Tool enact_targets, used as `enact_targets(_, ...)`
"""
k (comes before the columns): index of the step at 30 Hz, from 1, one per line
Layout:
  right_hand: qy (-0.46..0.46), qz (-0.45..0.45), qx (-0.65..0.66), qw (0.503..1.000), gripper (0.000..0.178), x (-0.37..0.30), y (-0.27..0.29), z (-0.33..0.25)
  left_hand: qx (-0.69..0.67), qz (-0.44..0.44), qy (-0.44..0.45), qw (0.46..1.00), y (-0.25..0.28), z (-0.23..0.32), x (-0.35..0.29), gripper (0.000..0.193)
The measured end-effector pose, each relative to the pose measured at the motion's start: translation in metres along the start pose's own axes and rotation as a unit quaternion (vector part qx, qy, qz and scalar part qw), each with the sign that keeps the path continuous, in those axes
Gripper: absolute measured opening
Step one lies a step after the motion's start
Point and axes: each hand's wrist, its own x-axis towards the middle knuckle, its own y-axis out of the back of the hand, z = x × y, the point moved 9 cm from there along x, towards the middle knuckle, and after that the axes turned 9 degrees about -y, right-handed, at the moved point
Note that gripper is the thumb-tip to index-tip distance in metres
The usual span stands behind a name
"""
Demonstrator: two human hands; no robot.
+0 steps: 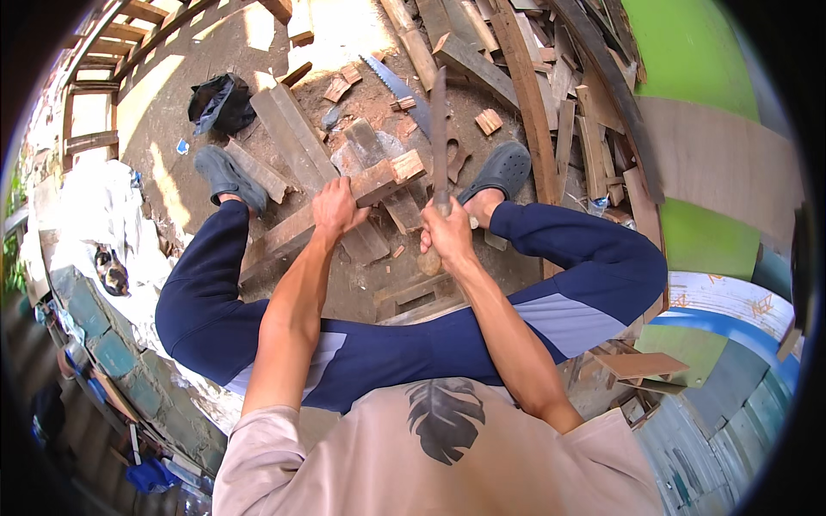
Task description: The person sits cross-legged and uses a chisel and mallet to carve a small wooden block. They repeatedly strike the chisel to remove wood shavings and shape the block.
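My left hand [336, 207] is closed over a squared wooden beam [290, 234], which lies slantwise between my feet. The beam's far right end is pale and freshly cut, and it rests across other boards [368, 148] on the ground. My right hand [447, 232] grips the wooden handle of a machete [440, 138]. Its long brown blade points away from me, just right of the beam's cut end and apart from it. A hand saw [404, 96] with a blue-grey blade lies on the ground beyond.
Cut wood chunks [489, 121] and chips lie scattered about. A black plastic bag [220, 103] sits at the far left. Planks and scrap wood [564, 129] are piled along the right. On the left, a cat [112, 272] is on white sheeting [90, 224].
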Motion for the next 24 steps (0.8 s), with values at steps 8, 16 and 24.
enact_targets(8,-0.009,-0.007,-0.018,1.0,0.014,0.006,-0.003,0.002,0.003,0.009,-0.01,1.0,-0.001,-0.001,0.001,0.061)
enact_targets(16,-0.048,-0.008,-0.073,0.996,0.013,0.005,-0.007,0.015,0.002,0.029,-0.017,0.999,0.0,0.0,-0.001,0.061)
enact_targets(24,-0.091,-0.005,-0.064,0.994,0.012,0.006,0.006,0.022,0.006,0.037,-0.02,0.999,0.001,0.0,0.0,0.06)
